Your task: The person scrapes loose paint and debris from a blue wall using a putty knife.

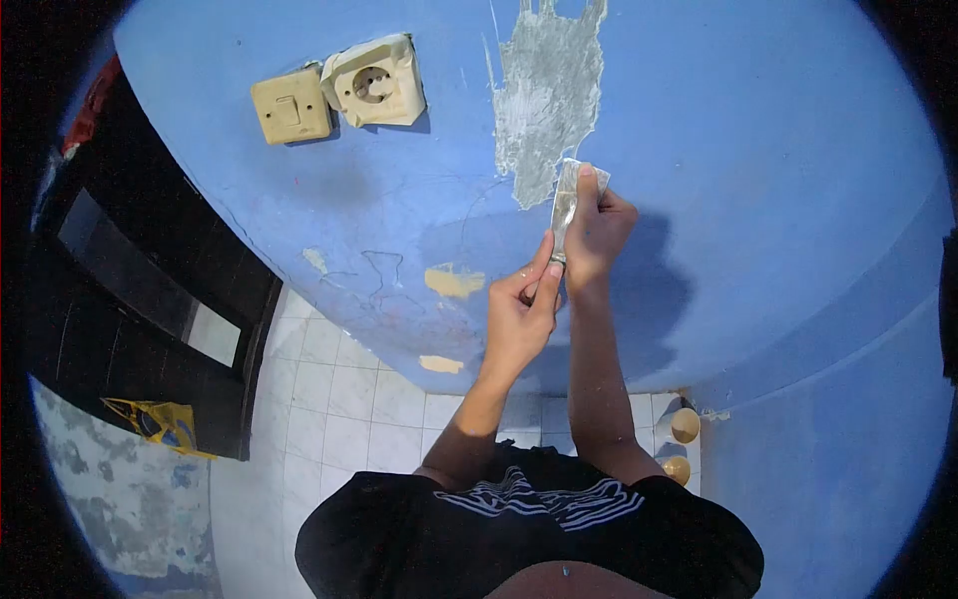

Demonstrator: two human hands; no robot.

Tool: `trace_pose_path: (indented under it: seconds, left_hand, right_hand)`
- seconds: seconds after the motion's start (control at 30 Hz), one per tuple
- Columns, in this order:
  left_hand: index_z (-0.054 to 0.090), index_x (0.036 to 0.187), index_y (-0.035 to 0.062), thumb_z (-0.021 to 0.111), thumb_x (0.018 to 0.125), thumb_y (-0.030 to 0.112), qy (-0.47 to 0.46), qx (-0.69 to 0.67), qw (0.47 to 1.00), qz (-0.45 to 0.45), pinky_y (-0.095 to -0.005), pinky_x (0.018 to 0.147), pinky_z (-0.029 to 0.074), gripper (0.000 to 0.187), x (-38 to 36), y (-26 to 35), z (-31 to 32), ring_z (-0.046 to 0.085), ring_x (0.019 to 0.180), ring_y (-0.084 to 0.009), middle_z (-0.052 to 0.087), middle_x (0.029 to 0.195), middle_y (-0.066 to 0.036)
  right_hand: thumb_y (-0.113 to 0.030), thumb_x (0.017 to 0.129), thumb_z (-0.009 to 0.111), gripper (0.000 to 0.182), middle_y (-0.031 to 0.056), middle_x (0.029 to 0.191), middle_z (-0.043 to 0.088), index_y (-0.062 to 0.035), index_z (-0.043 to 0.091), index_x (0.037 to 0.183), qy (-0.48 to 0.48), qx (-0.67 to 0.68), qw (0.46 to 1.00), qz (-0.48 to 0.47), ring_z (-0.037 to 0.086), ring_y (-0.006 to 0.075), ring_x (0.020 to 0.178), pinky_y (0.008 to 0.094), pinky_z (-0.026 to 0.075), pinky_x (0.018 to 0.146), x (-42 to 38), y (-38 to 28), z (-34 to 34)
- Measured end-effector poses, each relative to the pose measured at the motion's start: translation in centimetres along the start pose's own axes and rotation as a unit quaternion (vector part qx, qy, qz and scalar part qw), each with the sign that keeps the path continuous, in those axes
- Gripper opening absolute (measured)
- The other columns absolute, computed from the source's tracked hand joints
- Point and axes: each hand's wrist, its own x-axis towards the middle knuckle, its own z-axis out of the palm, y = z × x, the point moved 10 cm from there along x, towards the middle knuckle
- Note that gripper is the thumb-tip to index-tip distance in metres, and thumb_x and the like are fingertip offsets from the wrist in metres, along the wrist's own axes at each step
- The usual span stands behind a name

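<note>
A flat metal scraper (567, 200) is held upright against the blue wall (758, 150), just below the lower tip of a rough grey patch (547, 95). My right hand (597, 232) grips the scraper near its upper end, with the thumb on its face. Lower down, my left hand (524, 309) pinches the scraper's bottom end between thumb and fingers. The two hands are close together, the left one below and to the left of the right one.
A light switch (290, 106) and a loosely mounted socket (373, 84) are at the upper left. Bare cream spots (454, 282) mark the wall. Dark door (110, 299) at left, white floor tiles (344, 399) below, two round yellowish objects (685, 425) at lower right.
</note>
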Motion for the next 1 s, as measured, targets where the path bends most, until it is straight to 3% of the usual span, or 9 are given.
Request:
trace_pose_path:
  seconds: [0.07, 0.4, 0.5, 0.57, 1.0]
  left_hand:
    - [0.054, 0.136, 0.0045, 0.058, 0.098, 0.014, 0.002, 0.001, 1.0, -0.02, -0.0205, 0.04, 0.032, 0.04, 0.2, -0.4, -0.1, 0.039, 0.046, -0.0015, 0.048, 0.057, 0.006]
    - [0.054, 0.136, 0.0022, 0.058, 0.097, 0.012, -0.008, 0.034, 0.999, 0.003, -0.0197, 0.043, 0.031, 0.04, 0.5, 0.2, -0.4, 0.038, 0.048, -0.001, 0.046, 0.057, 0.008]
    - [0.053, 0.136, 0.0029, 0.058, 0.097, 0.012, -0.014, 0.066, 0.996, 0.055, -0.0201, 0.043, 0.032, 0.04, 0.5, 1.3, -0.6, 0.038, 0.049, -0.0011, 0.045, 0.058, 0.008]
    - [0.053, 0.136, 0.0035, 0.059, 0.097, 0.012, -0.011, 0.035, 0.999, 0.011, -0.0207, 0.043, 0.032, 0.04, 0.3, 1.1, -0.6, 0.038, 0.049, -0.0015, 0.044, 0.058, 0.008]
    - [0.053, 0.136, 0.0039, 0.059, 0.098, 0.016, 0.001, 0.039, 0.999, -0.016, -0.0201, 0.042, 0.033, 0.041, 0.4, 0.3, -0.2, 0.04, 0.047, -0.0016, 0.048, 0.057, 0.007]
  right_hand:
    - [-0.028, 0.095, 0.063, 0.05, -0.0054, 0.052, 0.046, 0.0011, 0.054, 0.056, 0.026, 0.034, 0.999, 0.013, 0.036, 0.0038, 0.052, 0.0295, 0.027, 0.045, 0.0, 0.6, -0.1]
    - [-0.03, 0.095, 0.063, 0.051, -0.0058, 0.052, 0.047, -0.0006, 0.054, 0.055, 0.021, -0.026, 0.999, -0.005, 0.037, 0.0037, 0.052, 0.0289, 0.028, 0.045, 0.1, 1.1, -0.2]
    - [-0.03, 0.095, 0.064, 0.051, -0.0055, 0.051, 0.047, -0.0003, 0.054, 0.055, 0.029, 0.006, 0.999, 0.018, 0.036, 0.0036, 0.051, 0.0289, 0.027, 0.045, -0.2, 0.6, -0.2]
    - [-0.03, 0.095, 0.064, 0.052, -0.0053, 0.051, 0.047, -0.0006, 0.054, 0.054, 0.039, -0.017, 0.999, 0.006, 0.037, 0.0036, 0.05, 0.0289, 0.027, 0.044, -0.2, 0.8, -0.3]
    - [-0.025, 0.096, 0.063, 0.051, -0.0066, 0.052, 0.043, -0.0009, 0.051, 0.054, 0.038, 0.035, 0.999, 0.002, 0.033, 0.0031, 0.052, 0.0296, 0.023, 0.044, -0.1, -0.5, -0.1]
